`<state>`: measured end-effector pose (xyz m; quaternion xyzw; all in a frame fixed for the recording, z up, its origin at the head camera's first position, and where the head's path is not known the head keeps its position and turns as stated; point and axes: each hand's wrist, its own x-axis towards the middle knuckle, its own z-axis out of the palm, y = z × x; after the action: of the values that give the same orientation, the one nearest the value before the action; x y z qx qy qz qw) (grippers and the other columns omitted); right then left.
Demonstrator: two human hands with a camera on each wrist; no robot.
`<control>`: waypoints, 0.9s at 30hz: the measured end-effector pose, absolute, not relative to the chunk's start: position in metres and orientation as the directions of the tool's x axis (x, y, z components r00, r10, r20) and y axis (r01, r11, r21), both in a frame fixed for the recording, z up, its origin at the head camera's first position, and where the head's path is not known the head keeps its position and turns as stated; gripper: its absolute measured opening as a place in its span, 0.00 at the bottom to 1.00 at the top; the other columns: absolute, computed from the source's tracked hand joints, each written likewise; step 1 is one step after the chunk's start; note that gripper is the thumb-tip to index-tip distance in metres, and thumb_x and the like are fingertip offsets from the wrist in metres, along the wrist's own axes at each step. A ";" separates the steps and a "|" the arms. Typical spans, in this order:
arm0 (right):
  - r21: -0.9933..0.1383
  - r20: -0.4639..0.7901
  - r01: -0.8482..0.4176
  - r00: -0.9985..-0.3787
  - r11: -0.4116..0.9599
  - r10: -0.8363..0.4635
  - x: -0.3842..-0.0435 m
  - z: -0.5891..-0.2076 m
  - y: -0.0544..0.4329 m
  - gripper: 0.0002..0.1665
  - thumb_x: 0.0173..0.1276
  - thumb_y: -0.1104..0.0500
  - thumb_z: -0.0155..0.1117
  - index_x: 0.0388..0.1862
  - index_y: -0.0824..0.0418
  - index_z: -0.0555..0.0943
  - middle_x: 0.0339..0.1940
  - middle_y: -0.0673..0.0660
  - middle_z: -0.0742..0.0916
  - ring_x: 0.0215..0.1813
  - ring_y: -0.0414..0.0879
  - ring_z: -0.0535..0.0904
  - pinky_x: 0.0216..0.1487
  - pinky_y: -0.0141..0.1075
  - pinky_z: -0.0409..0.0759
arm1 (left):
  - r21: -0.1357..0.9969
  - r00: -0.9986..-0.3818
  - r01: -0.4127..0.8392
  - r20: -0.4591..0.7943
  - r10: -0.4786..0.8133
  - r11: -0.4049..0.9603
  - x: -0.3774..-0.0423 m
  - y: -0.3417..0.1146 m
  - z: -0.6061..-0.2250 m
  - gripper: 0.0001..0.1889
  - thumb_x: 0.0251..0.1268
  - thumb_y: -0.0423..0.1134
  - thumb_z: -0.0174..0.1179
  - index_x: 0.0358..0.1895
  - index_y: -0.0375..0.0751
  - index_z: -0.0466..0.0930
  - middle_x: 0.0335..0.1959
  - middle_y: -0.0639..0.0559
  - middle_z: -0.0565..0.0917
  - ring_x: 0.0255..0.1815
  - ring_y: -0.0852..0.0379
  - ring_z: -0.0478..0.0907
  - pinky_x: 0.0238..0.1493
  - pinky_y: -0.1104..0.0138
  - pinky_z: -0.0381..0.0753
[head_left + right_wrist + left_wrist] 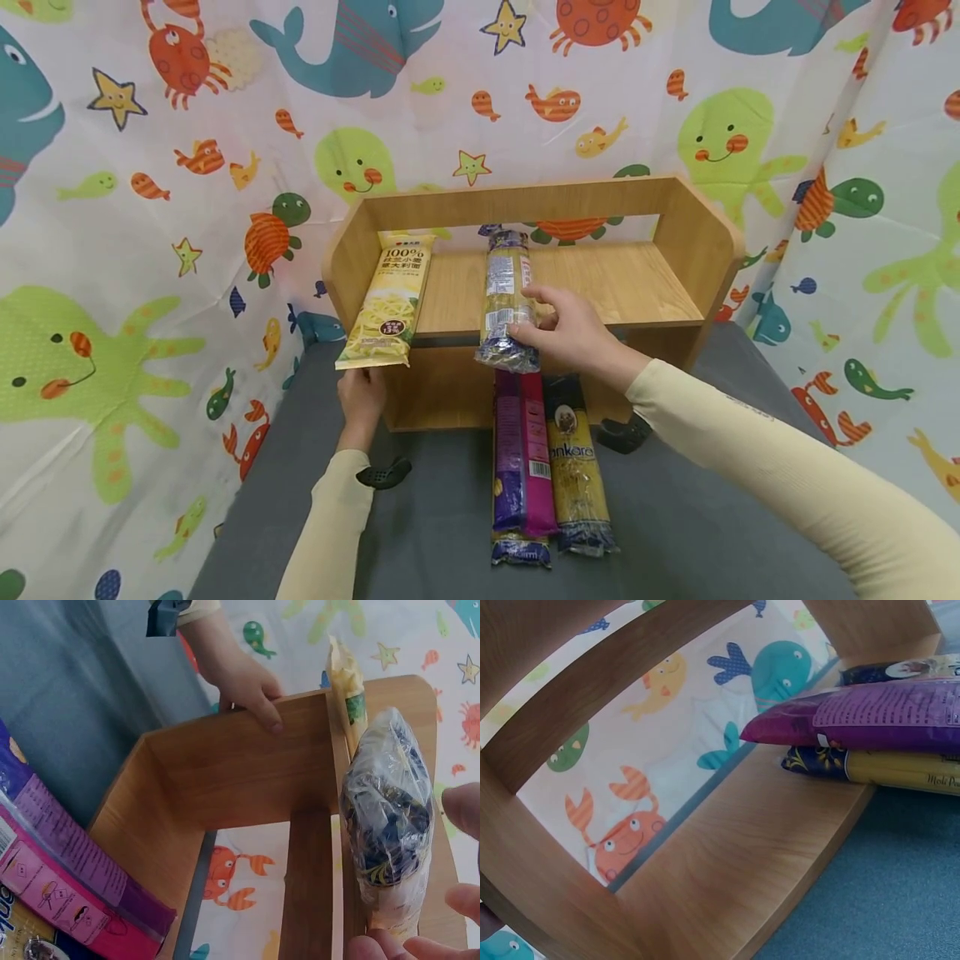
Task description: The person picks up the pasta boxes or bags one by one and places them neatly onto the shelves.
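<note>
My right hand (573,332) touches a clear-wrapped spaghetti pack (501,304) with its thumb and index finger near the pack's right side. That pack lies on the upper board of a wooden shelf (607,275), its near end jutting past the front edge. In the right wrist view, some fingers (463,900) stand spread beside the pack. Below the yellow pasta packet (390,300) at the shelf's left end, my left hand (362,400) grips the shelf's left side panel. Its thumb shows over the panel edge in the right wrist view, the other fingers hidden behind.
Under the upper board, a purple and pink packet (522,458) lies on top of a spaghetti pack (521,550). Beside them rests a yellow and dark blue pasta pack (576,467). A grey cloth (442,533) covers the table, and a sea-animal curtain (465,92) hangs behind.
</note>
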<state>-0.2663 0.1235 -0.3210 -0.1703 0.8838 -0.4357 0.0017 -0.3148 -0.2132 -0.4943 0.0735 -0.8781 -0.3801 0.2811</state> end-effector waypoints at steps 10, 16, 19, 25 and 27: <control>-0.827 0.109 -0.292 -0.922 0.480 -0.373 -0.265 -0.332 0.124 0.45 0.70 0.52 0.69 0.80 0.61 0.60 0.71 0.68 0.73 0.58 0.64 0.85 0.48 0.47 0.87 | 0.706 -0.829 0.087 0.443 -0.343 0.703 -0.315 -0.214 -0.493 0.17 0.80 0.38 0.48 0.59 0.32 0.80 0.27 0.34 0.81 0.20 0.45 0.72 0.24 0.60 0.64; -0.827 0.100 -0.285 -0.923 0.484 -0.372 -0.266 -0.337 0.118 0.41 0.70 0.52 0.67 0.78 0.61 0.64 0.70 0.66 0.72 0.61 0.65 0.83 0.51 0.46 0.86 | 0.705 -0.832 0.081 0.437 -0.342 0.704 -0.312 -0.213 -0.492 0.18 0.81 0.38 0.48 0.62 0.33 0.78 0.31 0.32 0.83 0.23 0.42 0.75 0.26 0.59 0.66; -0.839 0.105 -0.276 -0.928 0.470 -0.356 -0.266 -0.340 0.116 0.41 0.69 0.53 0.67 0.77 0.60 0.65 0.69 0.66 0.72 0.61 0.65 0.82 0.52 0.47 0.86 | 0.707 -0.830 0.083 0.439 -0.344 0.702 -0.312 -0.213 -0.492 0.18 0.81 0.37 0.48 0.63 0.33 0.78 0.30 0.33 0.82 0.21 0.44 0.74 0.25 0.60 0.65; -0.860 0.136 -0.279 -0.932 0.427 -0.335 -0.267 -0.344 0.107 0.41 0.67 0.55 0.68 0.76 0.63 0.66 0.69 0.66 0.73 0.59 0.64 0.82 0.53 0.47 0.86 | 0.707 -0.830 0.089 0.442 -0.340 0.702 -0.313 -0.213 -0.492 0.18 0.81 0.37 0.47 0.62 0.33 0.78 0.29 0.33 0.81 0.19 0.46 0.71 0.23 0.61 0.63; -0.863 0.139 -0.277 -0.934 0.423 -0.329 -0.267 -0.344 0.103 0.41 0.66 0.55 0.69 0.75 0.63 0.67 0.69 0.66 0.73 0.59 0.63 0.82 0.53 0.46 0.86 | 0.708 -0.833 0.083 0.436 -0.342 0.701 -0.312 -0.213 -0.493 0.18 0.80 0.37 0.47 0.62 0.32 0.78 0.29 0.33 0.81 0.19 0.46 0.71 0.24 0.61 0.63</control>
<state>-0.2673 0.1034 -0.3445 -0.1796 0.8432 -0.5061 0.0254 -0.3122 -0.2133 -0.4930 0.0737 -0.8788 -0.3793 0.2798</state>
